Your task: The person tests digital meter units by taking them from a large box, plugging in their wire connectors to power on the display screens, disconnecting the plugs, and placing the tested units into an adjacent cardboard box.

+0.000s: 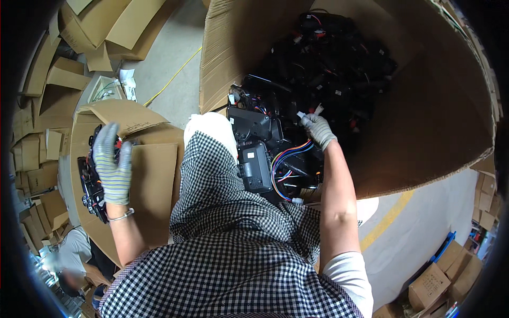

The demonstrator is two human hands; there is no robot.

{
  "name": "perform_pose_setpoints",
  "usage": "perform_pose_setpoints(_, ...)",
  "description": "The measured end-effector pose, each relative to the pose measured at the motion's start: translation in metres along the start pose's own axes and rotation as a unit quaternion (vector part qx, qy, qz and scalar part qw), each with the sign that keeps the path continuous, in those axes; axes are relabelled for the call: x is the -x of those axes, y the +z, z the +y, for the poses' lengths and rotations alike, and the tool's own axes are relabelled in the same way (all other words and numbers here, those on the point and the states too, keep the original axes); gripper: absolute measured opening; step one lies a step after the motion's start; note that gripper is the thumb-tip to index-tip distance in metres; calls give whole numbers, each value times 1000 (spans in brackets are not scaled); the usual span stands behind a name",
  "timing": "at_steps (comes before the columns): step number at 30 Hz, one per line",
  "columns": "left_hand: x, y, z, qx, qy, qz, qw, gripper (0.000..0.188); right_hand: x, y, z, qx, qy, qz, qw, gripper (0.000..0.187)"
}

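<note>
With my right hand [319,131] pinching a white connector [301,114] above the black housings [255,165] in the big carton [217,58], my left hand [113,172] open beside black parts [90,185], a hasty tug could snag the coloured wires [280,159] and strain them

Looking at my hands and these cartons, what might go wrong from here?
The coloured wires loop beside the black housings near your right hand; they could snag if that hand, pinching a white plug, pulls away. The black parts by your left hand lie toward the left side of the smaller carton and might slide off if bumped. The pile in the big carton is jumbled, so pieces could scrape.
</note>
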State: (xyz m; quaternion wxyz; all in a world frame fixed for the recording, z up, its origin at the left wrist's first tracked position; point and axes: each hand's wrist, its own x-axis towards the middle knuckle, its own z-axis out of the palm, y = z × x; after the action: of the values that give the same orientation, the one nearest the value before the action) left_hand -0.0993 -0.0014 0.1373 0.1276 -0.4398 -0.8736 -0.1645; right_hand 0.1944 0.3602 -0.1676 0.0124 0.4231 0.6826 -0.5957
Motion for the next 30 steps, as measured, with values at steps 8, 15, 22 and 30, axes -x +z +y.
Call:
perform_pose_setpoints(8,18,54,100,197,240,-133,941,38,127,61,-85,-211,-91,121,966,22)
perform_pose_setpoints(15,55,62,141,328,297,-173,880,39,226,45,-140,-215,-64,138,965,23)
perform_pose_setpoints(22,65,64,166,498,341,-209,769,70,299,82,-179,-109,-350,-27,930,19)
perform_pose_setpoints(30,103,96,164,473,313,-452,688,55,314,101,-127,-108,-219,-49,968,20)
